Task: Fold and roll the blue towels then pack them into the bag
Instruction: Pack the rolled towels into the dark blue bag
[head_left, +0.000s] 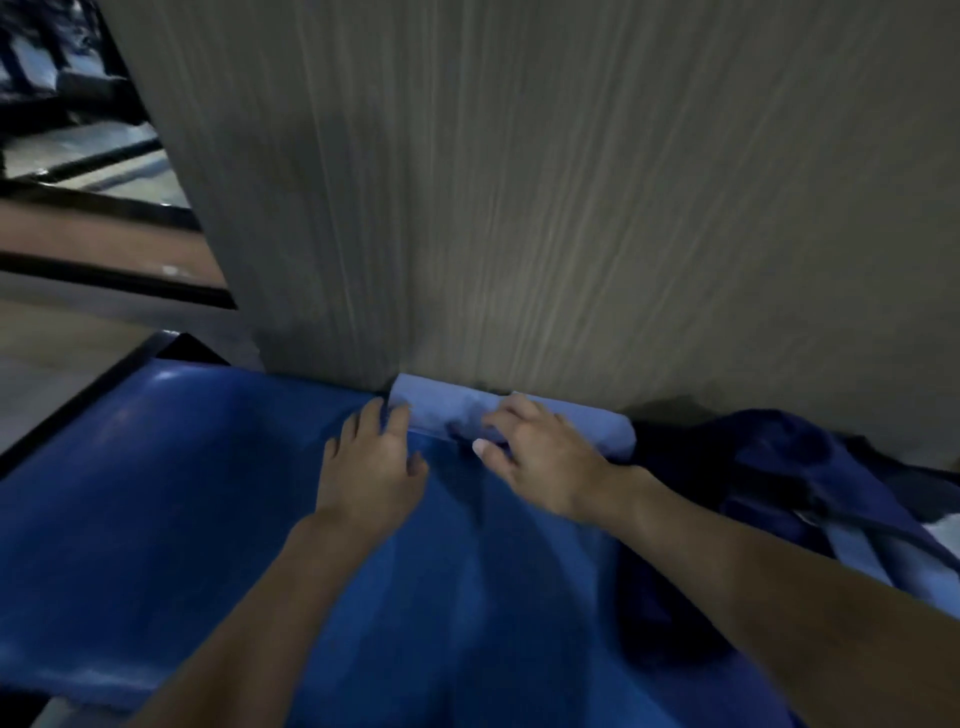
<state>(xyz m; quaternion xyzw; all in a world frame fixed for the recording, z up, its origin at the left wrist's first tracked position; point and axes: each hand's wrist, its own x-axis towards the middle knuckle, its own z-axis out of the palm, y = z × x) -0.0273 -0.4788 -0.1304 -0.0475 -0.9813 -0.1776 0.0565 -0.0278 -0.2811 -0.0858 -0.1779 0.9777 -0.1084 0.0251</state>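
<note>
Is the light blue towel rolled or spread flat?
Rolled: the towel lies as a cylinder against the wall.

left hand (371, 462): palm down, fingers near straight, slightly spread, pointing away from the body; fingertips touch the end of the towel roll (441, 415).
right hand (540, 457): palm down, just right of the left hand, not touching it; fingers curve over the roll's top, thumb stretched leftward on its near side.
left forearm (270, 613): bare, rises behind its hand, wrist straight.
right forearm (753, 561): bare, trails down-right of its hand, wrist slightly bent.
</note>
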